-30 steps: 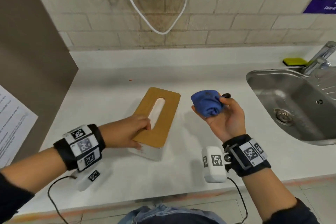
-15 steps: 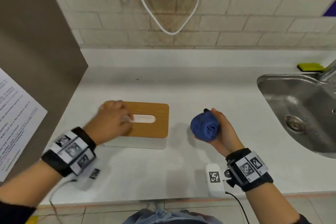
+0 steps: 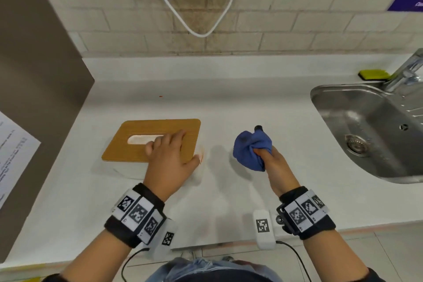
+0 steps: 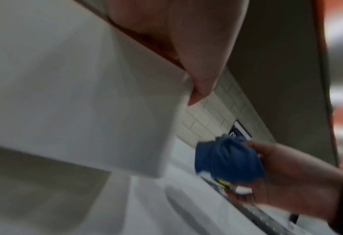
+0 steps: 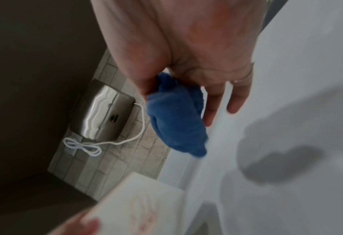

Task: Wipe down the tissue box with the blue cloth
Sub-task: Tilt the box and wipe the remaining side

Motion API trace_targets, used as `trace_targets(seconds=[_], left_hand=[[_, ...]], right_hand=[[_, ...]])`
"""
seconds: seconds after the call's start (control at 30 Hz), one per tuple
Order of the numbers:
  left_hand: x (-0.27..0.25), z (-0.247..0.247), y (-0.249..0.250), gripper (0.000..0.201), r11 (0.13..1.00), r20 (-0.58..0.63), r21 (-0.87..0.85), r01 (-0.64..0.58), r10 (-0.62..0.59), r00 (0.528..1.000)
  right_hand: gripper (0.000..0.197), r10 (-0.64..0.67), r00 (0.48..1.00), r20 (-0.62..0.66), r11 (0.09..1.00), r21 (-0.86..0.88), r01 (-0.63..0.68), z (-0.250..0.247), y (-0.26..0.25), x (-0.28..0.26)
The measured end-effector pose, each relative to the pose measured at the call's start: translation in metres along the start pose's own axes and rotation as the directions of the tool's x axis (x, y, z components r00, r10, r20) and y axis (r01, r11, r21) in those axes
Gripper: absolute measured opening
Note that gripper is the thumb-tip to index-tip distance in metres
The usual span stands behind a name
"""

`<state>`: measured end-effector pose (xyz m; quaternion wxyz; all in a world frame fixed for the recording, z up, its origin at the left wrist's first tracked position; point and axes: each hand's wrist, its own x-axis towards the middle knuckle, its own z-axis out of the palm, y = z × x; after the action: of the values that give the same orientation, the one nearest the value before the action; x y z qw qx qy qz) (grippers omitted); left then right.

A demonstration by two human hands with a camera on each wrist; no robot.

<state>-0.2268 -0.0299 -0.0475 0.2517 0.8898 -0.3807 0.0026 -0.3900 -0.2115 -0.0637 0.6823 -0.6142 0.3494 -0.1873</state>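
On the white tabletop [image 3: 229, 107], between a brown side panel [image 3: 34, 52] at the left and a steel sink [image 3: 366, 126] at the right, enough free surface for the work. Near the left-centre, the tissue box [image 3: 139, 146]: white body, wooden lid, lying flat with the long side across, probably so placed to offer the lid and the near side to the cloth. Over its near right corner, the left hand [image 3: 170, 160], palm on the lid, fingers [image 3: 177, 136] spread almost straight toward the slot, thumb [image 4: 198, 82] down over the box edge; most likely a steadying press, to stop the box from sliding under a wipe. To the right of the box and apart from it, raised above the surface, the right hand [image 3: 278, 167], fingers [image 5: 235, 98] clenched round the blue cloth [image 3: 250, 151]. Cloth bunched into a ball, likely for a firm pad. No contact yet between cloth and box, so wiping apparently not begun.
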Motion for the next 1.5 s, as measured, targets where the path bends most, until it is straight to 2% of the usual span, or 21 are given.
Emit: trace_targets(seconds=[0.1, 0.17, 0.23, 0.37, 0.43, 0.5, 0.57, 0.63, 0.7, 0.77, 0.87, 0.97, 1.07, 1.17, 1.23, 1.3, 1.4, 1.5], left_hand=[[0.010, -0.036, -0.010, 0.071, 0.967, 0.049, -0.250, -0.041, 0.054, 0.997], [0.018, -0.046, -0.024, 0.060, 0.887, 0.116, -0.461, -0.036, 0.100, 0.988], [0.025, -0.051, -0.035, 0.051, 0.801, 0.157, -0.597, -0.034, 0.158, 0.975], [0.034, -0.065, -0.036, 0.050, 0.633, 0.196, -0.774, 0.016, 0.215, 0.957], [0.040, -0.070, -0.039, 0.046, 0.597, 0.212, -0.801, 0.048, 0.209, 0.955], [0.045, -0.073, -0.042, 0.043, 0.559, 0.219, -0.826, 0.076, 0.194, 0.956], [0.050, -0.075, -0.045, 0.043, 0.536, 0.221, -0.839, 0.091, 0.184, 0.958], [0.054, -0.076, -0.046, 0.042, 0.526, 0.230, -0.845, 0.098, 0.192, 0.954], [0.058, -0.076, -0.050, 0.039, 0.507, 0.243, -0.855, 0.110, 0.203, 0.949], [0.063, -0.077, -0.054, 0.032, 0.490, 0.248, -0.863, 0.125, 0.194, 0.949], [0.070, -0.082, -0.058, 0.029, 0.463, 0.267, -0.873, 0.155, 0.186, 0.946], [0.076, -0.088, -0.059, 0.035, 0.475, 0.272, -0.870, 0.134, 0.234, 0.934], [0.084, -0.091, -0.067, 0.038, 0.431, 0.314, -0.883, 0.185, 0.251, 0.916], [0.091, -0.091, -0.072, 0.037, 0.486, 0.346, -0.853, 0.190, 0.253, 0.904], [0.094, -0.090, -0.074, 0.038, 0.484, 0.352, -0.853, 0.196, 0.255, 0.901], [0.095, -0.091, -0.076, 0.039, 0.486, 0.350, -0.854, 0.186, 0.273, 0.896], [0.096, -0.091, -0.076, 0.034, 0.494, 0.350, -0.851, 0.180, 0.278, 0.895], [0.095, -0.090, -0.075, 0.035, 0.495, 0.338, -0.853, 0.168, 0.278, 0.899]], right_hand=[[0.026, -0.019, 0.995, -0.099, 1.000, -0.014, 0.018, 0.000, -0.007, 0.003], [0.017, -0.171, 0.976, -0.133, 0.983, -0.096, 0.159, 0.002, -0.016, 0.000], [0.016, -0.331, 0.937, -0.114, 0.935, -0.175, 0.309, 0.003, -0.031, -0.006], [0.018, -0.463, 0.882, -0.093, 0.886, -0.082, 0.456, 0.013, -0.063, -0.013], [0.024, -0.543, 0.831, -0.120, 0.839, -0.030, 0.544, 0.028, -0.079, -0.015], [0.027, -0.628, 0.762, -0.157, 0.776, -0.056, 0.628, 0.049, -0.085, -0.014], [0.028, -0.662, 0.737, -0.138, 0.749, -0.081, 0.658, 0.078, -0.083, -0.011], [0.026, -0.653, 0.757, -0.009, 0.755, -0.082, 0.651, 0.106, -0.074, -0.009], [0.033, -0.634, 0.764, 0.119, 0.753, -0.131, 0.645, 0.129, -0.061, -0.004], [0.042, -0.663, 0.733, 0.153, 0.700, -0.220, 0.679, 0.143, -0.054, 0.003], [0.044, -0.705, 0.689, 0.169, 0.647, -0.245, 0.722, 0.155, -0.064, 0.004], [0.047, -0.720, 0.620, 0.311, 0.554, -0.279, 0.784, 0.167, -0.071, 0.004], [0.046, -0.697, 0.574, 0.430, 0.499, -0.284, 0.819, 0.174, -0.073, 0.007], [0.040, -0.616, 0.467, 0.634, 0.401, -0.258, 0.879, 0.182, -0.072, 0.004], [0.035, -0.588, 0.419, 0.692, 0.372, -0.228, 0.900, 0.180, -0.072, 0.001], [0.029, -0.596, 0.415, 0.687, 0.417, -0.177, 0.891, 0.172, -0.074, 0.002], [0.034, -0.598, 0.452, 0.662, 0.491, -0.144, 0.859, 0.155, -0.074, 0.005], [0.038, -0.643, 0.494, 0.586, 0.514, -0.148, 0.845, 0.133, -0.070, 0.012]])
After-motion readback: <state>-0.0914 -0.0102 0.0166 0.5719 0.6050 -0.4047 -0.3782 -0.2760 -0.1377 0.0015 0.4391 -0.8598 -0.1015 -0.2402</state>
